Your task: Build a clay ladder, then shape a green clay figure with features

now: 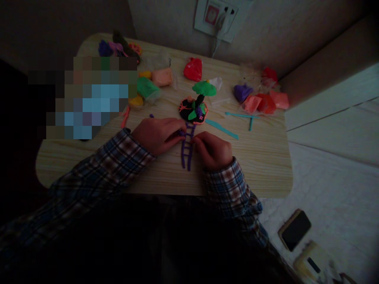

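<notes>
Purple ladder-shaped clay [186, 154] lies in the near half of the pale wood-grain table [260, 165], long axis pointing toward the far edge and a black clay base [185, 113]. The left hand [158, 135] pinches a small purple lump [181, 133]; whether the right hand [215, 149], beside the ladder, grips it, I cannot tell.

My one view looks out from my head, forward and steeply down past my sleeves [226, 183] to my left grip [160, 136] and right grip [215, 150] near mid-frame. It stands far enough back to span the desk [260, 169] from side to side, with a wall socket [200, 16] at the top edge.
</notes>
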### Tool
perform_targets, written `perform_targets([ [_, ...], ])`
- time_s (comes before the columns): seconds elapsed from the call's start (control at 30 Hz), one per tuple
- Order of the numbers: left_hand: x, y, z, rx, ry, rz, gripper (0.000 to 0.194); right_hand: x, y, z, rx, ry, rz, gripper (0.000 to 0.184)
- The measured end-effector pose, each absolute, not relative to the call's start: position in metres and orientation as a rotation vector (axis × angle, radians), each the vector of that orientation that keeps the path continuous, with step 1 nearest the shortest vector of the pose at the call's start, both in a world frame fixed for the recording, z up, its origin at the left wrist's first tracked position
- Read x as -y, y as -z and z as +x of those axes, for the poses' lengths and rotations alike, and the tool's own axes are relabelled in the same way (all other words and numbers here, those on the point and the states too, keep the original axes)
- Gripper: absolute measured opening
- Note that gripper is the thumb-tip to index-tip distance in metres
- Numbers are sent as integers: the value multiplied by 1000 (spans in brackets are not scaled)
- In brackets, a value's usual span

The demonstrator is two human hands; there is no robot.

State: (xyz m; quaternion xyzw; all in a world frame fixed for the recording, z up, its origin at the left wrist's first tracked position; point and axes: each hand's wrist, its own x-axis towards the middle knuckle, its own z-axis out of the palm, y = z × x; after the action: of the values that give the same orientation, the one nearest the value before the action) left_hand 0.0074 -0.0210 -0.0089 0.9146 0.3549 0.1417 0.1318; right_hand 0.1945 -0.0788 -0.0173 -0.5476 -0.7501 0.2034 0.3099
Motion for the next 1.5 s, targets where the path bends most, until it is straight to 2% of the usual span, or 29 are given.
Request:
perform_targets([
  [0.77,21,9,7,-1012,-414,2687,28,76,28,194,1954,-417,-1366,25],
  [1.5,19,14,7,-991,-467,2678,26,78,16,194,1972,-547,-1442,20],
])
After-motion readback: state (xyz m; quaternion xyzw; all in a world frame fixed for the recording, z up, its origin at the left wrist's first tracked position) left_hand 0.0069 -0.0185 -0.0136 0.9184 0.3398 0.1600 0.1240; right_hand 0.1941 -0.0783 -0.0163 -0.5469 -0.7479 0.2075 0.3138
